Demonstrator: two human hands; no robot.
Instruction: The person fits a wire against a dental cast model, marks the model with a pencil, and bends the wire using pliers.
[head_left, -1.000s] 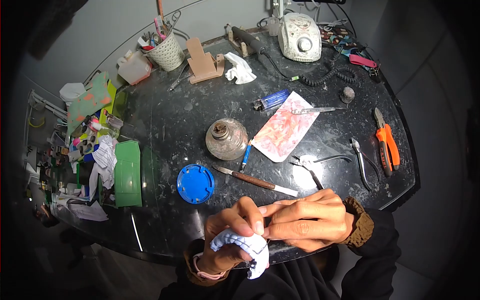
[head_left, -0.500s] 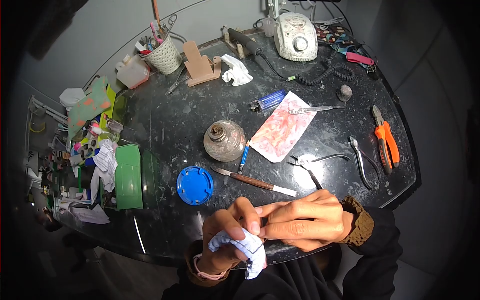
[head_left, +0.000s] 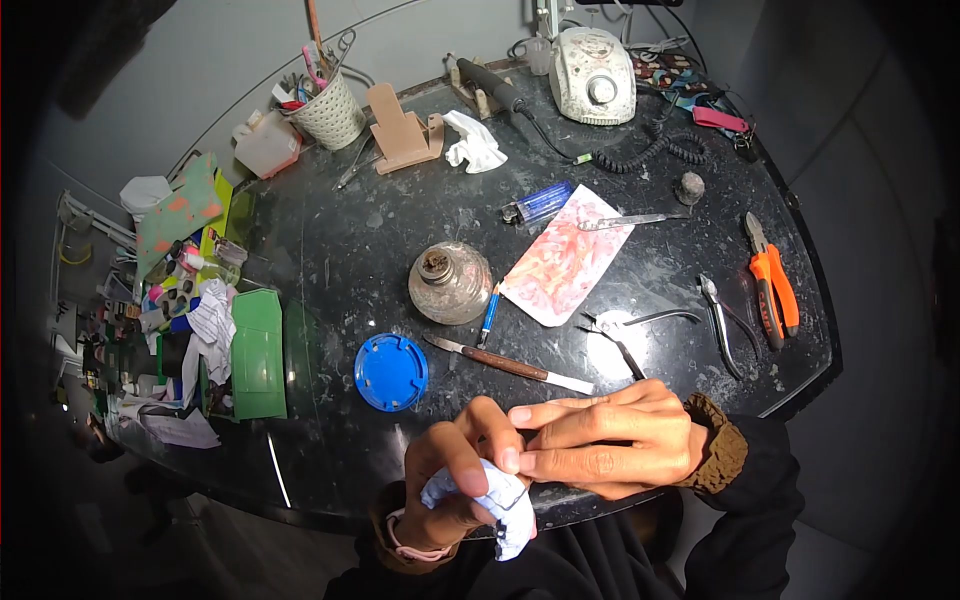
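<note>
My left hand (head_left: 440,465) is wrapped round a pale blue-white dental cast (head_left: 512,508), curved like a horseshoe, at the near edge of the bench. A thin dark line, possibly wire, and small dark spots show on the cast. My right hand (head_left: 620,442) is closed, its fingertips meeting those of my left hand just above the cast. Whatever is pinched there is hidden by the fingers. Beyond the hands lie a wooden-handled wax knife (head_left: 505,362) and pliers with thin dark handles (head_left: 620,335).
A round blue lid (head_left: 391,372) and a stained glass burner bottle (head_left: 450,284) stand left of centre. A pink-smeared sheet (head_left: 565,265) lies behind. Orange-handled pliers (head_left: 773,290) and cutters (head_left: 717,320) are at right. A white control box (head_left: 592,75) sits at the back.
The cast has tilted slightly within my left hand, and the left thumb has shifted a little down over it. My right hand stays almost in place.
</note>
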